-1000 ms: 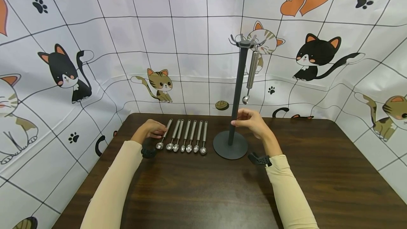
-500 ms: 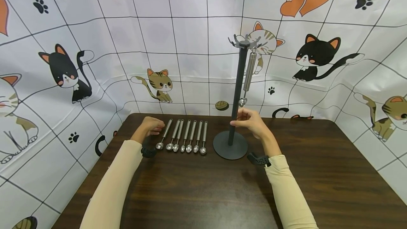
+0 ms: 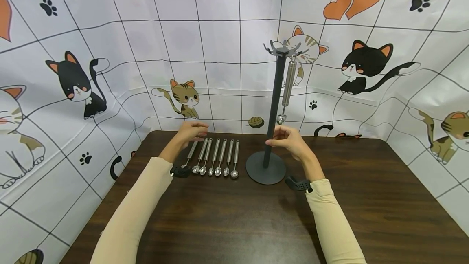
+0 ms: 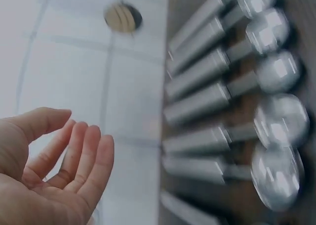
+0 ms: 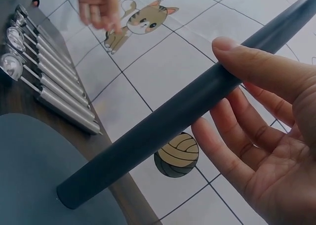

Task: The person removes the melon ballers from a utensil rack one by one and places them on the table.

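In the head view my left hand (image 3: 191,133) is over the handle end of the leftmost melon baller, partly hiding that handle. It holds nothing; the left wrist view shows loosely bent fingers (image 4: 88,158) with a gap inside the palm. Several steel melon ballers (image 3: 222,150) lie side by side in a row, bowls toward me. My right hand (image 3: 290,144) pinches the lower pole of a dark grey hook stand (image 3: 275,97) between thumb and fingers, seen closely at the pole (image 5: 158,124) in the right wrist view. One melon baller (image 3: 288,82) hangs bowl-down from a hook.
The stand's round base (image 3: 259,174) rests on the dark wooden table (image 3: 234,219), right of the row. Behind the table's back edge hangs a white sheet (image 3: 220,40) printed with cats and grid lines.
My left hand has moved from beside the leftmost melon baller up and to the right, over the handle ends. The hanging melon baller has swung slightly. My right hand stays on the pole.
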Demonstrator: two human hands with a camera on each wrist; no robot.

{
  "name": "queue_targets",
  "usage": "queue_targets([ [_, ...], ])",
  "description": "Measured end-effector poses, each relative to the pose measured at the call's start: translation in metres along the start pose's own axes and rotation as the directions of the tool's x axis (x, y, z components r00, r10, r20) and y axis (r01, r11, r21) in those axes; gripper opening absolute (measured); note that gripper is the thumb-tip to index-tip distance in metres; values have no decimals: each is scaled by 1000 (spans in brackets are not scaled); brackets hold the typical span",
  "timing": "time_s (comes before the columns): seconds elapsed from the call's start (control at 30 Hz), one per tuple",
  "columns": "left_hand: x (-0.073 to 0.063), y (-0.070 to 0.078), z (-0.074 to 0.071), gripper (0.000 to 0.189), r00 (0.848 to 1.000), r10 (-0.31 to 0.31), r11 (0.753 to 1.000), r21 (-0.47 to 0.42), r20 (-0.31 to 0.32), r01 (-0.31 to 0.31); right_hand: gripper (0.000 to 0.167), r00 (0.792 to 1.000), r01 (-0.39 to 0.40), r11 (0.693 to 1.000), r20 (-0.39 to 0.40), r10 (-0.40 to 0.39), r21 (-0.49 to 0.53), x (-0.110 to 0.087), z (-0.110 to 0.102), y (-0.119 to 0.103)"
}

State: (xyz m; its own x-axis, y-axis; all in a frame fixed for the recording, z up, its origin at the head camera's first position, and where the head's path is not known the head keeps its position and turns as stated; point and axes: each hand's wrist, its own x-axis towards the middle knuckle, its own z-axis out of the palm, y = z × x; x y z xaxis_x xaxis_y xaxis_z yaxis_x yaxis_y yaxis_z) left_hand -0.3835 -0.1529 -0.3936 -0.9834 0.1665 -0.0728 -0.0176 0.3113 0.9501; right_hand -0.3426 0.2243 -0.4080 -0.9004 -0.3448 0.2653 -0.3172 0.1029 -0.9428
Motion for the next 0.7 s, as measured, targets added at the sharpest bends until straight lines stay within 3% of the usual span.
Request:
queue_targets([
  [0.13, -5, 28, 21, 37, 994, 105, 994, -46, 41, -104, 23, 1000, 12, 1000, 10, -12, 12, 0, -1, 1],
  [0.33, -18, 70, 53, 33, 971, 211, 974, -109, 109, -199, 27, 1000, 7, 1000, 28, -8, 24, -1, -2, -1],
  [0.53, -33, 103, 77, 30, 931, 328, 940, -159, 163, -303, 26, 999, -3, 999, 42, 1, 37, -3, -5, -5],
  [0.7, -45, 127, 93, 28, 899, 404, 904, -227, 170, -363, 25, 998, -14, 998, 60, 10, 61, -3, -6, -6],
])
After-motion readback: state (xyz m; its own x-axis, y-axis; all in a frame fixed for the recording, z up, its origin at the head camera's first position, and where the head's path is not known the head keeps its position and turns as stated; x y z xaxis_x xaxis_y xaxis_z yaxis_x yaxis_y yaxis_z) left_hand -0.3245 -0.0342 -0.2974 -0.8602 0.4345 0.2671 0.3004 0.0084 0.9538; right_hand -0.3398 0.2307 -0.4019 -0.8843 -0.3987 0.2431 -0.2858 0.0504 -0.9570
